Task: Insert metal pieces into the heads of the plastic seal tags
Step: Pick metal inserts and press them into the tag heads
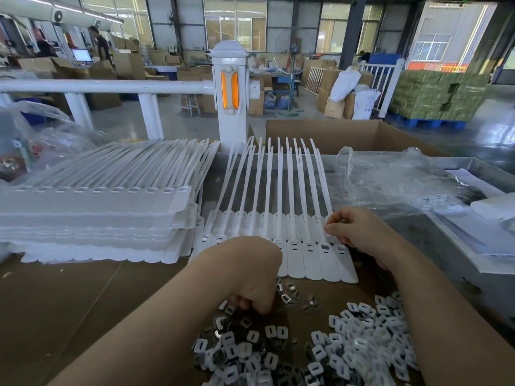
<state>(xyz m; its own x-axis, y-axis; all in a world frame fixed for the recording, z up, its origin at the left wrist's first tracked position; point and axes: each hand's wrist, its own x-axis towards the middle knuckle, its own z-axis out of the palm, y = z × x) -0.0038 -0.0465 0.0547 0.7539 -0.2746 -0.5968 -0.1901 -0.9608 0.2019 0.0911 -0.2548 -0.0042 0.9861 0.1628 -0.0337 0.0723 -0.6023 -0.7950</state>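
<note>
My left hand (pixel 252 277) hangs knuckles-up over the near edge of the work surface, fingers curled down into the loose heap of small shiny metal pieces (pixel 223 330); I cannot tell whether the fingertips have one pinched, since the back of the hand hides them. My right hand (pixel 354 229) sits farther out, fingers bent and pinched at the base of one thin white strap where it meets the row of white plastic seal tags (pixel 312 257).

Between my forearms and to the right lies a scatter of white rectangular plastic caps with slotted centres (pixel 362 338), mixed with the metal pieces on the brown cardboard sheet (pixel 55 302). My left wrist covers the middle of the tag row, so several heads are out of sight. To the left stands a thick stack of translucent white tag sheets (pixel 92 215), just beside the row. Crumpled clear plastic film (pixel 390 179) lies behind my right hand, and an open brown cardboard box (pixel 334 135) sits past the table's far edge, beside a white railing post with orange reflectors (pixel 229 87).

The tags lie flat, side by side, rounded flat tabs towards me, long straps fanning away. The visible heads show small rectangular openings, some dark, one at the right bright.
</note>
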